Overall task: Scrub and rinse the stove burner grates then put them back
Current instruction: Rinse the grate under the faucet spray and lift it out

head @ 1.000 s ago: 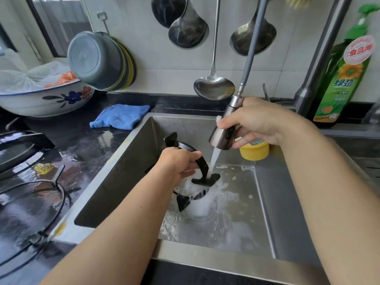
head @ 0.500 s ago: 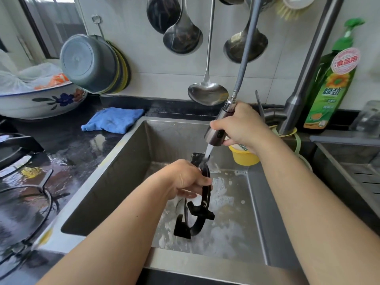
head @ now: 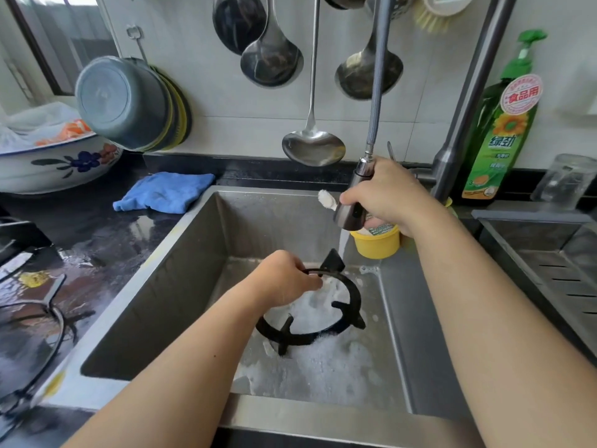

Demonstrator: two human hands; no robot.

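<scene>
A black round burner grate (head: 347,313) with short prongs lies nearly flat over foam in the steel sink (head: 181,270). My left hand (head: 284,281) grips its far-left rim. My right hand (head: 386,194) holds the pull-out spray head (head: 350,210) on its grey hose, together with a white-bristled brush (head: 325,198) that sticks out to the left. A water stream falls from the head onto the grate's raised far prong (head: 332,261).
A yellow tub (head: 374,242) sits in the sink's back right corner, a green soap bottle (head: 500,124) behind it. A blue cloth (head: 164,195) lies on the wet black counter. The stove (head: 35,318) with a wire ring is at left. Ladles (head: 311,147) hang above.
The grate has turned from standing on edge to lying nearly flat in my left hand. My right hand and the spray head have shifted right and slightly up, water still running.
</scene>
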